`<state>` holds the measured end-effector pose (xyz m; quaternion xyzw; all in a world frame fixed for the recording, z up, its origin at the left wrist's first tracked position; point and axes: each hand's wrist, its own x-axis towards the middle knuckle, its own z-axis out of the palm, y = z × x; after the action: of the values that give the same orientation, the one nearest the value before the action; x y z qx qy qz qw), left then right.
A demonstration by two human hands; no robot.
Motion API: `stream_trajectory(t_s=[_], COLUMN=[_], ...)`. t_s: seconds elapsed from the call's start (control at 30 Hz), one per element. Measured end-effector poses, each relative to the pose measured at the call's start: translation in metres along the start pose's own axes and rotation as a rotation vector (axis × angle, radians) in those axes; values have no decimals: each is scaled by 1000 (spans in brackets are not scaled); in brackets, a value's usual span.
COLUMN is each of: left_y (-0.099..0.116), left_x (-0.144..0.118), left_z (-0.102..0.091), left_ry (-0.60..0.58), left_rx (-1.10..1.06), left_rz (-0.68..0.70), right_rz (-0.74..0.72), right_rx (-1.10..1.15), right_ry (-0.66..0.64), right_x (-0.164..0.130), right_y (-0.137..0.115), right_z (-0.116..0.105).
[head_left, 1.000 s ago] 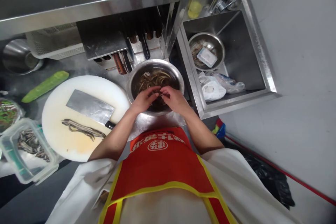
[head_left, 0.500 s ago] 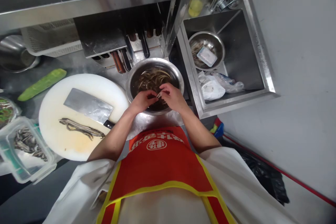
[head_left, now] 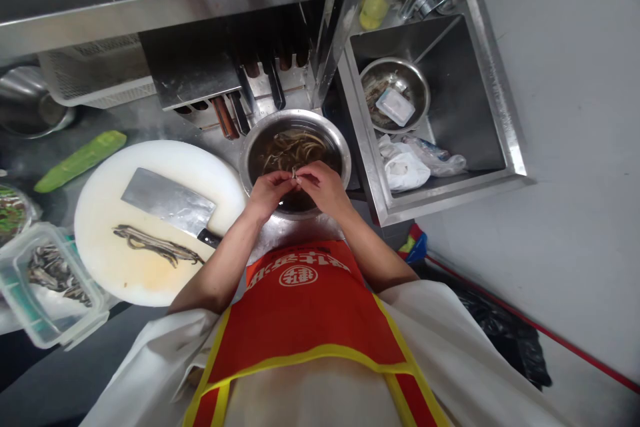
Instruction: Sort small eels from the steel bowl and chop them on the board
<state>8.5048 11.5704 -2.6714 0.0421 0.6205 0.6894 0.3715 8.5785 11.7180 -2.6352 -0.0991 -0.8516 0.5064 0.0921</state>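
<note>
Both hands meet over the near half of a steel bowl of dark water. Thin brown, eel-like strips lie in the water. Between the fingertips is a small pale piece, apparently the end of one such strip. My left hand pinches it from the left, thumb and forefinger together. My right hand pinches it from the right, its fingertips touching those of the left. The fingers hide most of the piece.
Left of the bowl, a round white cutting board bears a cleaver and dark strips. A plastic box holds more strips. Beyond lies a peeled green vegetable. A sink stands right; a knife rack is behind.
Both hands have shifted slightly left and nearer each other, so the fingertips now meet around the small piece. The cleaver, board and sink contents stay put.
</note>
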Motion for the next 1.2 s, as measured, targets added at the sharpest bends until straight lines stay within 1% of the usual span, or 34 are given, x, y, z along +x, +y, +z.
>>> stream_trajectory(t_s=[0.13, 0.2, 0.33, 0.43, 0.6, 0.7, 0.9, 1.2], left_y=[-2, -3, -4, -4, -3, -3, 2, 10], left_x=[-2, -2, -3, -4, -5, -7, -11, -16], left_z=[-1, -1, 1, 3, 4, 4, 6, 12], left_ry=[2, 10, 20, 35, 67, 68, 60, 43], left_rx=[32, 30, -67, -125, -108, 5, 362, 615], left_rz=[24, 28, -11, -45, -67, -36, 77, 163], right_rz=[56, 61, -2, -51, -81, -84, -85, -88], right_rx=[23, 26, -78, -164, -245, -319, -479, -546], right_ry=[13, 19, 38, 14, -29, -66, -91, -71], right_x=[-1, -1, -1, 0, 1, 1, 3, 4], right_y=[1, 2, 3, 4, 7, 6, 5, 16], right_z=[2, 3, 3, 4, 5, 4, 3, 9])
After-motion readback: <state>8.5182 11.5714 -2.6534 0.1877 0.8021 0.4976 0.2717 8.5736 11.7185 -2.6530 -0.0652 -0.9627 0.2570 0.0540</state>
